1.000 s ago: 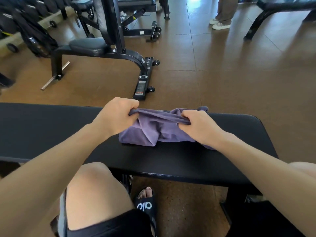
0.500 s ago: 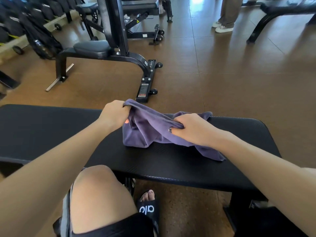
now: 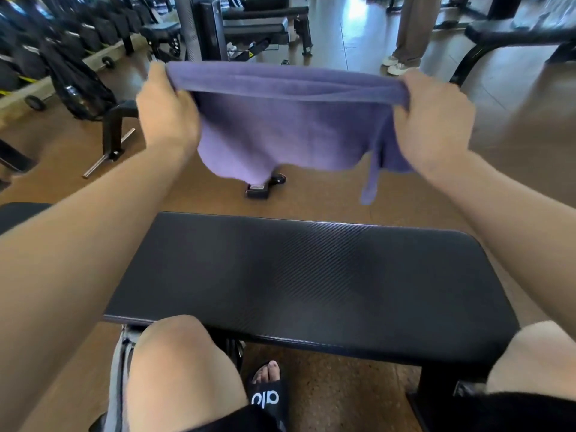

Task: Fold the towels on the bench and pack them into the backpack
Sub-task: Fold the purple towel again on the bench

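Note:
A purple towel (image 3: 280, 126) hangs in the air above and beyond the black padded bench (image 3: 311, 275). My left hand (image 3: 166, 110) grips its upper left corner and my right hand (image 3: 436, 120) grips its upper right corner, stretching the top edge between them. The cloth sags below, with a narrow strip dangling on the right side. The bench top beneath carries nothing. A black backpack (image 3: 81, 85) leans against the weight rack at the far left.
A weight machine (image 3: 218, 35) with a seat stands on the brown floor behind the towel. Dumbbells line a rack (image 3: 37, 35) at upper left. A person's legs and shoes (image 3: 402, 54) stand at the back. My knees and a sandalled foot (image 3: 268, 391) are below the bench.
Both hands lifted the towel off the bench and spread apart, pulling it open in the air. The view tilted downward, nearer to the bench.

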Available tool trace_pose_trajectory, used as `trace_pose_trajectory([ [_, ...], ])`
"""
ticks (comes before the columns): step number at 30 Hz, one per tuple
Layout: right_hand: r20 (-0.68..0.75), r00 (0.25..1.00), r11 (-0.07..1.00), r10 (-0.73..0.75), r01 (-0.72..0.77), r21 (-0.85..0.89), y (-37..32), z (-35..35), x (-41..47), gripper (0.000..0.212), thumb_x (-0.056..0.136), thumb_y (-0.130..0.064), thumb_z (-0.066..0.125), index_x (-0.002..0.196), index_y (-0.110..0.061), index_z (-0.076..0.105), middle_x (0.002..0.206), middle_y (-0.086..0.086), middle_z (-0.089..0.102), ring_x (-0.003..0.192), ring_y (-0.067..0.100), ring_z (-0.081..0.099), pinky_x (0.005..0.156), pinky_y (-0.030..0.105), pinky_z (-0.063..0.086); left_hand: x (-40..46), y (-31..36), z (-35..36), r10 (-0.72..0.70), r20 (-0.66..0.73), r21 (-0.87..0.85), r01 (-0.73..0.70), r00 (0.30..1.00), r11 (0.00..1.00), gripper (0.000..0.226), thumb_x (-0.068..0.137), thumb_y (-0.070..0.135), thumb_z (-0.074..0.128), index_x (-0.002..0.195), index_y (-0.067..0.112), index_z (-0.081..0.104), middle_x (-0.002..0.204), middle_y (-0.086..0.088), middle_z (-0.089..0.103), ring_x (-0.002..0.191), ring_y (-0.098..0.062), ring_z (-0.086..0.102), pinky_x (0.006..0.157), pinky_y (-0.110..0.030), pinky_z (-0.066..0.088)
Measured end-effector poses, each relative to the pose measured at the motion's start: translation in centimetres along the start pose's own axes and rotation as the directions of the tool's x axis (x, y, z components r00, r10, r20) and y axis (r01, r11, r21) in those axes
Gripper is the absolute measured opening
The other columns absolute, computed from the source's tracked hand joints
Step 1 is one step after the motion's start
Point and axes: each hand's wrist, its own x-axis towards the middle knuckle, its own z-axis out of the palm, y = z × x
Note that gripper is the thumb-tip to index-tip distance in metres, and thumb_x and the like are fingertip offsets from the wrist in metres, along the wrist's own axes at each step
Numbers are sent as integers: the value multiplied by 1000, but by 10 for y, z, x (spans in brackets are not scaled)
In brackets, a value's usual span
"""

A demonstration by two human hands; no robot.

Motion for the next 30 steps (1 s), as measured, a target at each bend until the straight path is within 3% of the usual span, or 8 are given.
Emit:
trace_pose_trajectory([
  [3, -5, 996, 996, -84, 84, 35, 7, -4, -17, 18, 87, -18, 51, 101, -10, 58, 99, 19, 63, 94, 41, 57, 64, 40, 33, -5, -26, -10, 126, -33, 144, -120, 992, 982, 31, 90, 2, 36, 115, -2, 53, 122, -24, 59, 108, -39, 55, 88, -43, 41],
  [6, 178, 956, 973, -232, 231, 26, 13, 15, -68, 15, 83, -22, 64, 93, -11, 61, 92, 15, 64, 91, 39, 59, 64, 43, 46, -28, -85, -15, 305, 207, 437, -367, 929, 821, 29, 90, -1, 50, 118, -5, 55, 111, -31, 55, 91, -49, 57, 78, -56, 45],
  [8, 340, 904, 963, -258, 268, 19, 17, 30, -104, 14, 82, -25, 67, 89, -13, 62, 89, 12, 64, 88, 37, 62, 64, 42, 50, -48, -121, -22, 385, 461, 495, -592, 799, 635, 19, 82, -2, 65, 100, -6, 59, 93, -29, 55, 73, -48, 58, 66, -54, 50],
  [11, 587, 773, 949, -241, 313, -23, 20, 45, -149, 14, 91, -28, 56, 97, -19, 63, 101, 6, 68, 94, 30, 67, 72, 38, 55, -77, -165, -32, 365, 771, 340, -822, 522, 458, 28, 67, 3, 85, 75, 4, 58, 75, -18, 54, 57, -38, 56, 55, -44, 49],
  [15, 761, 606, 940, -231, 340, 14, 15, 44, -189, 17, 99, -25, 42, 113, -23, 51, 107, -1, 64, 94, 23, 66, 68, 35, 50, -107, -200, -39, 358, 895, 119, -916, 266, 382, 30, 65, 17, 89, 73, 14, 60, 77, -5, 59, 61, -29, 61, 59, -35, 52],
  [22, 819, 528, 944, -223, 326, 47, 12, 21, -208, 28, 97, -28, 42, 124, -26, 37, 108, -5, 61, 93, 21, 65, 64, 30, 43, -116, -210, -46, 350, 917, 48, -922, 193, 383, 38, 52, 18, 92, 67, 19, 56, 70, 2, 54, 54, -22, 58, 49, -31, 48],
  [26, 857, 480, 933, -187, 361, 1, 20, 14, -209, 26, 95, -30, 45, 121, -25, 40, 108, -6, 63, 95, 19, 64, 71, 32, 51, -120, -210, -54, 275, 927, 133, -908, 256, 398, 34, 57, 19, 86, 71, 19, 55, 69, 5, 54, 51, -23, 57, 45, -32, 45],
  [30, 935, 330, 891, -129, 453, -37, 19, 7, -202, 35, 93, -27, 48, 127, -24, 42, 114, -3, 63, 103, 23, 63, 74, 33, 49, -131, -203, -65, 20, 951, 267, -849, 310, 456, 18, 80, 22, 56, 87, 27, 40, 81, 9, 44, 65, -22, 53, 58, -33, 36],
])
